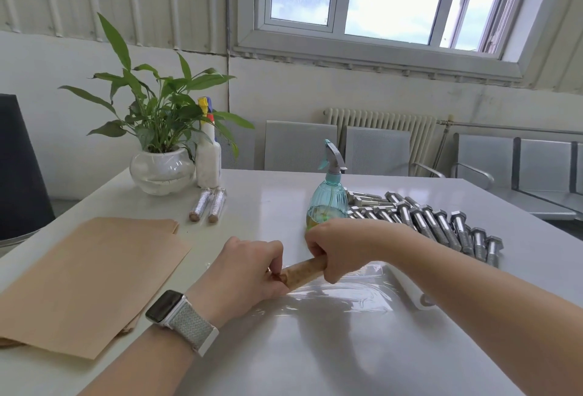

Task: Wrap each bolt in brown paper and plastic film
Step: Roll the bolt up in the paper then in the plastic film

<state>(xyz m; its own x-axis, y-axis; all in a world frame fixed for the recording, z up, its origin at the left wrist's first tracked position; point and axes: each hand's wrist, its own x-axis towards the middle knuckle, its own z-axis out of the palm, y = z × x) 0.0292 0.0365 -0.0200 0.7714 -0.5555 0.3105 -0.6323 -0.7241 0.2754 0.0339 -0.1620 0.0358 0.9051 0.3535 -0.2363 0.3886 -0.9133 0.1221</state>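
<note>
A bolt rolled in brown paper (303, 273) lies at the near edge of a clear plastic film sheet (340, 296) spread on the white table (284, 357). My left hand (249, 272) pinches the paper at the roll's left end. My right hand (339, 247) grips the roll's right end from above. The film runs to its roll (421, 296) on the right. A stack of brown paper sheets (88, 279) lies at the left. Several bare steel bolts (441, 225) lie in a row at the right. Two wrapped bolts (208, 204) rest near the plant.
A teal spray bottle (328, 197) stands just behind my right hand. A potted plant in a glass bowl (162, 168) and a white glue bottle (208, 155) stand at the table's far left. Metal chairs (520, 168) line the wall beyond the table.
</note>
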